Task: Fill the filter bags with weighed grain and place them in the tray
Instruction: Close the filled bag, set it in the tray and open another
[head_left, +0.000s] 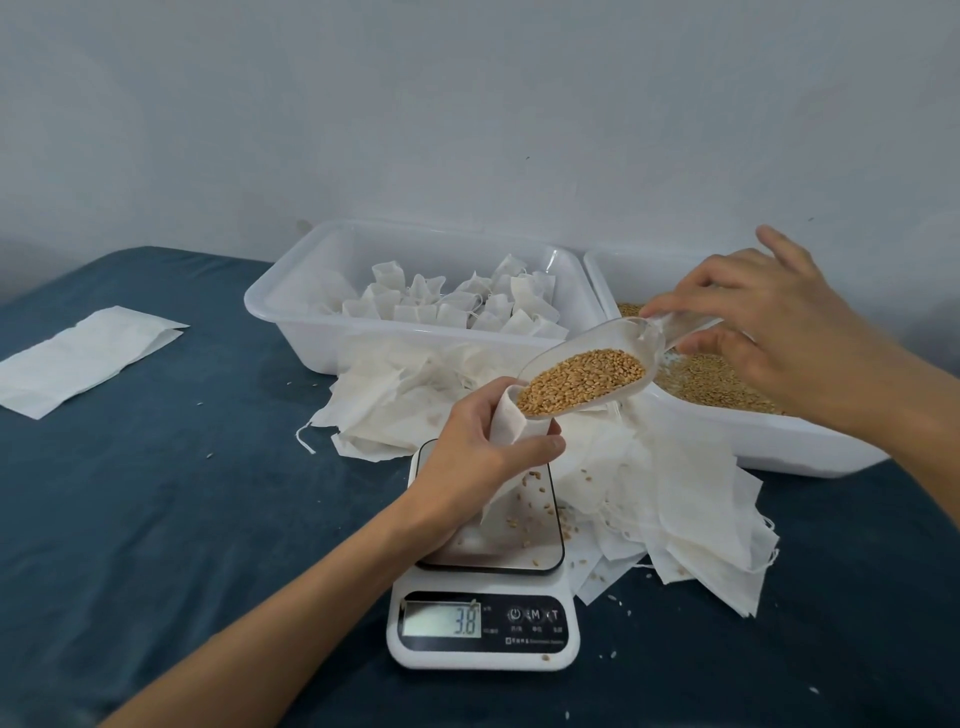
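My left hand grips a white filter bag and holds its mouth open above the platform of a white digital scale, which reads 3.8. My right hand pinches the handle of a clear plastic scoop full of golden grain. The scoop's tip rests at the bag's mouth. Loose kernels lie on the scale platform. Behind stands a white tray with several filled, tied bags.
A second white tray holding loose grain stands at the right. Empty filter bags are heaped between the trays and the scale. A flat white sheet lies at the left on the dark blue cloth.
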